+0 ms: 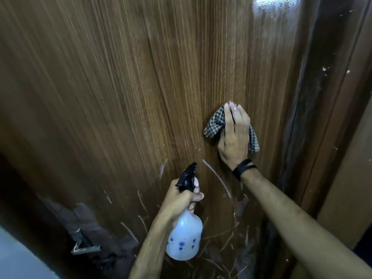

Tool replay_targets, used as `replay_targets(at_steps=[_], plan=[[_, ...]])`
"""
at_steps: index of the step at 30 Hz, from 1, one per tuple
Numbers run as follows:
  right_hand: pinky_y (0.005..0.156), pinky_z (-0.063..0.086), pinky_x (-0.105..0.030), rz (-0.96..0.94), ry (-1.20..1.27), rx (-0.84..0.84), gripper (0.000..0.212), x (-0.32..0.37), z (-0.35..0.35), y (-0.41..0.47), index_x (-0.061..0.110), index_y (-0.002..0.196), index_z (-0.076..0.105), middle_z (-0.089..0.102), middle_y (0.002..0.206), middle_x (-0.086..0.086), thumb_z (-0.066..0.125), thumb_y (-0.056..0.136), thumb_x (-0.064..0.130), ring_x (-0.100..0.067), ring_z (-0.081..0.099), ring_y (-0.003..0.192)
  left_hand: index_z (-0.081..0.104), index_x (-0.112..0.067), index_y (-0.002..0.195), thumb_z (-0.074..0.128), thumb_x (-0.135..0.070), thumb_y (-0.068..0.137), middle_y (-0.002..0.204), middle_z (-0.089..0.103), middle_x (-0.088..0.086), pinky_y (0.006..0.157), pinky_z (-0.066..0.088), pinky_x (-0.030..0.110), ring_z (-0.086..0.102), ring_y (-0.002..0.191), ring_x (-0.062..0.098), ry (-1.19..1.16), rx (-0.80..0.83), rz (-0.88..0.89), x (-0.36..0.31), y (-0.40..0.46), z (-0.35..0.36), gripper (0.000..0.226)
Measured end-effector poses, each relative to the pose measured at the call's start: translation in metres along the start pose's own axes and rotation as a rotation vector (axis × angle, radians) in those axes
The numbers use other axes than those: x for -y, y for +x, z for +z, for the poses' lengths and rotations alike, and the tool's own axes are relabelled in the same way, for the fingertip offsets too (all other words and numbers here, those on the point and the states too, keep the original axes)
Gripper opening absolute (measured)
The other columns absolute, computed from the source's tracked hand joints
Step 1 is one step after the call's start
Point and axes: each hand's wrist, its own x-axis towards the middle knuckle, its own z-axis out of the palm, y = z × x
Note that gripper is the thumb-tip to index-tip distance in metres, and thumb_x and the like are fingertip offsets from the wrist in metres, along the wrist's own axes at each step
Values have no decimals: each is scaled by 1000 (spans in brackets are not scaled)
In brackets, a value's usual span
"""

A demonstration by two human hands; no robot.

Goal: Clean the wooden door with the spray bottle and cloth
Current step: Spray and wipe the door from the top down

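The brown grained wooden door (141, 87) stands before you; your right hand (234, 135) presses the checked cloth (215, 122) flat against it to wipe; below-left, your left hand (181, 198) grips the translucent spray bottle (185, 236), nozzle doorward, ready.

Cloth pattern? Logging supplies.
Dark-and-light check, the cloth under the right hand; head view.

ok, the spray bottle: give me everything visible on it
The spray bottle has a rounded, translucent white plastic body with small blue-purple prints low on its side, and a black trigger head whose nozzle points up at the door. It is held off the door, tilted, body hanging low. The left hand grips its neck, fingers curled round below the trigger. Liquid level cannot be told.
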Motion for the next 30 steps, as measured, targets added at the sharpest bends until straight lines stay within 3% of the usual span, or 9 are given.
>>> replay_targets(at_steps=[4, 9, 14, 18, 21, 25, 27, 30], plan=[[122, 22, -51, -100, -35, 16, 63, 26, 16, 12, 4, 152, 29, 27, 156, -10, 49, 93, -4, -32, 27, 146, 56, -9, 95, 57, 17, 87, 83, 49, 11, 49, 34, 26, 38, 47, 13, -75, -47, -3, 3, -4, -18, 27], [126, 11, -42, -474, -151, 286, 85, 27, 28, -78, 10, 159, 17, 20, 163, -7, 61, 87, 1, -27, 18, 151, 54, -10, 92, 56, 18, 86, 78, 49, 7, 49, 31, 27, 36, 45, 13, -107, -97, -30, 12, -8, -36, 28], [125, 11, -40, -269, -133, 213, 81, 27, 27, -85, 14, 161, 10, 22, 160, -5, 46, 89, 1, -26, 20, 148, 56, -10, 93, 57, 17, 86, 80, 49, 9, 50, 32, 28, 37, 45, 13, -126, -125, -41, 24, -15, -53, 28], [124, 17, -44, -90, -45, 43, 68, 56, 41, -27, 7, 154, 27, 30, 156, -10, 49, 90, -6, -27, 23, 148, 56, -10, 93, 57, 16, 86, 77, 51, 5, 51, 32, 29, 38, 46, 12, -151, -125, -49, 34, -18, -66, 27], [123, 20, -43, -183, -59, 9, 60, 75, 53, -14, 6, 152, 34, 33, 155, -8, 45, 94, -4, -28, 30, 145, 54, -12, 88, 58, 16, 85, 77, 49, 6, 49, 33, 27, 38, 45, 12, -124, -137, -41, 39, -16, -73, 28], [124, 18, -42, -390, -113, 154, 60, 79, 57, -56, 8, 156, 27, 30, 158, -6, 38, 97, 0, -28, 29, 146, 51, -14, 82, 57, 17, 84, 73, 47, 3, 52, 33, 30, 37, 45, 12, -126, -156, -49, 45, -16, -78, 32], [125, 15, -40, -394, -130, 202, 63, 75, 54, -78, 10, 158, 20, 26, 160, -4, 35, 98, 1, -26, 27, 147, 51, -13, 85, 57, 16, 84, 74, 47, 5, 53, 34, 31, 39, 46, 11, -117, -152, -38, 48, -17, -79, 30], [125, 13, -41, -312, -122, 200, 78, 74, 53, -76, 10, 157, 22, 26, 159, -5, 52, 87, -5, -27, 26, 147, 55, -11, 89, 56, 17, 84, 82, 47, 11, 53, 34, 31, 41, 47, 10, -119, -115, -16, 52, -21, -81, 28]])
